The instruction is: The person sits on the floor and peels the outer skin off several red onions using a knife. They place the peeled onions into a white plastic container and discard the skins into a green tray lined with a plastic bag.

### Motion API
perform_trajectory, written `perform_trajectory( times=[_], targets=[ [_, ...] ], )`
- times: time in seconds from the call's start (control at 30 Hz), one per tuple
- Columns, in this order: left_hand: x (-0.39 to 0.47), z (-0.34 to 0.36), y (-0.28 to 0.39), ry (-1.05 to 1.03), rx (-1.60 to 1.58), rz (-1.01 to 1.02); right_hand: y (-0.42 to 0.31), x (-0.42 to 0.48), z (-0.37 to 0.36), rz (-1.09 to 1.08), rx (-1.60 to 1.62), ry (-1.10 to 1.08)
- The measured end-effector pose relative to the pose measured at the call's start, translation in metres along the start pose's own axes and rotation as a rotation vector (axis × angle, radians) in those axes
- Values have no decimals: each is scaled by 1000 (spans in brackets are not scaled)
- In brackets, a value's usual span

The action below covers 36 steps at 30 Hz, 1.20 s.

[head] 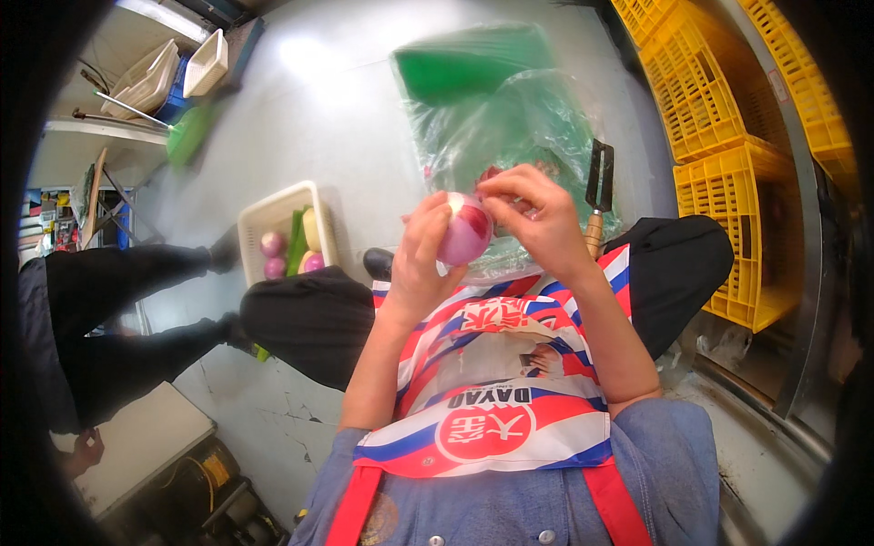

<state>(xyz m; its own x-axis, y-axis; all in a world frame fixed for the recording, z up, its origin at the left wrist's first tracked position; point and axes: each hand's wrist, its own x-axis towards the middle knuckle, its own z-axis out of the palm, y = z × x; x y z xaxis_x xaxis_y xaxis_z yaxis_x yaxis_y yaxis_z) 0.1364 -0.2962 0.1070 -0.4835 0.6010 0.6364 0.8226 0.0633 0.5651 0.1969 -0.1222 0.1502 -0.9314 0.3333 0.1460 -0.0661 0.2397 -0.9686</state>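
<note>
A partly peeled red onion (466, 231) rests in my left hand (425, 263), whose fingers and thumb wrap its left side and underside. My right hand (536, 218) is at the onion's upper right, thumb and fingers pinching a piece of dark red onion skin (489, 175). Beneath both hands lies a clear plastic bag (505, 130) over something green, with bits of skin on it. To the right of my right hand, a peeler with a wooden handle (594, 234) and a black slotted blade stands near my knee.
A white plastic basket (332, 235) at the left holds onions and other vegetables. Yellow plastic crates (717, 235) are stacked along the right. Another person's legs (136, 273) and hand (87, 447) show at the left, beside a white board (153, 437). A green dustpan-like object (184, 136) is farther back.
</note>
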Motion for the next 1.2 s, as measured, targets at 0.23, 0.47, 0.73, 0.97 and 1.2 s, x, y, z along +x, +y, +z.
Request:
perform_trajectory(
  times=[0.23, 0.47, 0.73, 0.97, 1.2],
  targets=[
    [3, 1, 1, -23, 63, 80, -14, -2, 0, -24, -48, -108],
    [10, 0, 5, -32, 101, 167, -21, -4, -2, 8, -161, -92],
    [12, 2, 8, -20, 76, 178, -27, -6, -7, -40, -167, -123],
    [9, 1, 6, -12, -81, 31, -23, -8, -10, -31, -244, 9],
    [8, 1, 6, -23, -193, -155, -29, -8, -15, -147, -191, -89]
  ],
)
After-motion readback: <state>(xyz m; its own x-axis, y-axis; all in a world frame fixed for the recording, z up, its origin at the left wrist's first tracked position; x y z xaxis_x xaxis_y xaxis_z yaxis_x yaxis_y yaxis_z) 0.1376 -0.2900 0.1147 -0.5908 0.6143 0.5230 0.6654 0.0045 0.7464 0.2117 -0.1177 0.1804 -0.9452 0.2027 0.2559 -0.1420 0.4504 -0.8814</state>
